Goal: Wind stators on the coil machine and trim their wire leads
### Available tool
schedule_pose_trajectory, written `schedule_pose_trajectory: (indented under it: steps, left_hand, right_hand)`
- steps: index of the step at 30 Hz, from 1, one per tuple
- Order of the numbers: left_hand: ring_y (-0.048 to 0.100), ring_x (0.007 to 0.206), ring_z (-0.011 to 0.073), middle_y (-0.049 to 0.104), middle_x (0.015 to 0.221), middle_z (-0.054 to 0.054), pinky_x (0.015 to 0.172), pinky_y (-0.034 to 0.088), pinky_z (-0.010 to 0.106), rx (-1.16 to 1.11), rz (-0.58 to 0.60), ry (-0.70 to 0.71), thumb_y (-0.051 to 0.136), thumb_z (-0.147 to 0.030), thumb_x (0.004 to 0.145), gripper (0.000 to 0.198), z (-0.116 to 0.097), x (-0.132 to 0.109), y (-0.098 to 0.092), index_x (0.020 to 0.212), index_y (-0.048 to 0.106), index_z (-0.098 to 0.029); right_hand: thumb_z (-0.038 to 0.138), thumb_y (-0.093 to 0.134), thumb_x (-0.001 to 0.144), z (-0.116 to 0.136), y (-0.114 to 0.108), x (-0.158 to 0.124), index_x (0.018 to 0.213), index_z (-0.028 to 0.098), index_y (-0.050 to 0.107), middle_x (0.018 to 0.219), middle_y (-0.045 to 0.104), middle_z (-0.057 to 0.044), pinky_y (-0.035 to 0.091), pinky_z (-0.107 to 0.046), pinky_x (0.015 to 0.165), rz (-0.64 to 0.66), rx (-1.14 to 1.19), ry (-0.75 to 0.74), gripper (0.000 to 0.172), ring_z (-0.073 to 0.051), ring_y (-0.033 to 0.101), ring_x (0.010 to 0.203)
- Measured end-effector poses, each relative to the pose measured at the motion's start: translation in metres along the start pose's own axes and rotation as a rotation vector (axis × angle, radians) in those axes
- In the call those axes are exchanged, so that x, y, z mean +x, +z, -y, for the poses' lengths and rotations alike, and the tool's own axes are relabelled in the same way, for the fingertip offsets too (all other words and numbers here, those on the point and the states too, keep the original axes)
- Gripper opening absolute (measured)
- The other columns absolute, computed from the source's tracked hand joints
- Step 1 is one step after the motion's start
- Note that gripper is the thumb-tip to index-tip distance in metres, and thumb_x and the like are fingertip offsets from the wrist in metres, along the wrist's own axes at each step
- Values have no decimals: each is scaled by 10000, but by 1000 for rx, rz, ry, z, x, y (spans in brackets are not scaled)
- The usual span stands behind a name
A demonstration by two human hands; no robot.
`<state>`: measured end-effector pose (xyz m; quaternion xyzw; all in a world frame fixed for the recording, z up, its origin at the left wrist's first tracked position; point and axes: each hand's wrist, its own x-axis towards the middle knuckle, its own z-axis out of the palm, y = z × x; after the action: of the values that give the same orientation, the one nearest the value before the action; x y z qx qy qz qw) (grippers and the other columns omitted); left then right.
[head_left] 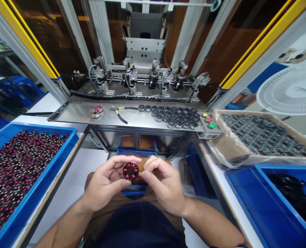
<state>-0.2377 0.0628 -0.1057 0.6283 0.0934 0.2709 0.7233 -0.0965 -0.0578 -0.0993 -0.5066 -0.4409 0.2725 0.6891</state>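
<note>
A round motor stator with red windings and a dark rim is held up over my lap. My left hand grips it from the left, thumb below and fingers above. Just to its right is my right hand, thumb and forefinger pinched together near the stator's right edge; anything between those fingertips is too small to make out. On the metal shelf beyond, two wound stators sit at the left, beside cutters with black and yellow handles. Many black parts are grouped on the shelf's right half.
A blue bin full of wound stators stands at the left. To the right are a lined carton of grey parts, a blue bin with black parts and a white fan. Coloured buttons sit at the shelf's right end, below machine fixtures.
</note>
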Motion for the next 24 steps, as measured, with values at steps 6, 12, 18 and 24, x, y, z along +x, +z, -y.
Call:
schedule_pose_trajectory:
  steps: [6,12,18,24]
  left_hand:
    - [657,1117,253,617,1324,141,888,578,286,-173,11,-27,865,-322,643,646,17,4,0,1238,634,-222]
    - [673,987,194,696,1073,67,831,563,249,22,-250,51,858,-193,644,411,18,3,12,1034,730,-229]
    - [710,945,169,744,1054,41,809,587,228,207,-303,237,798,-54,671,475,8,-1,17,1091,691,-248]
    - [714,967,244,743,1061,118,838,616,338,500,-258,433,804,-76,656,480,13,-11,10,1107,691,-196]
  right_hand:
    - [209,642,887,-10,4,-4,751,192,571,734,563,8,420,-280,679,-44,-66,-13,154,-123,520,696]
    - [226,625,900,-15,12,-8,781,195,563,744,548,4,416,-282,672,-47,-36,-17,137,-126,517,698]
    - [262,599,920,-19,10,-6,843,197,554,809,534,-14,432,-286,691,-19,88,39,111,-137,517,750]
    - [277,632,891,-11,13,1,853,198,544,887,497,-27,426,-305,758,80,130,-30,125,-156,489,846]
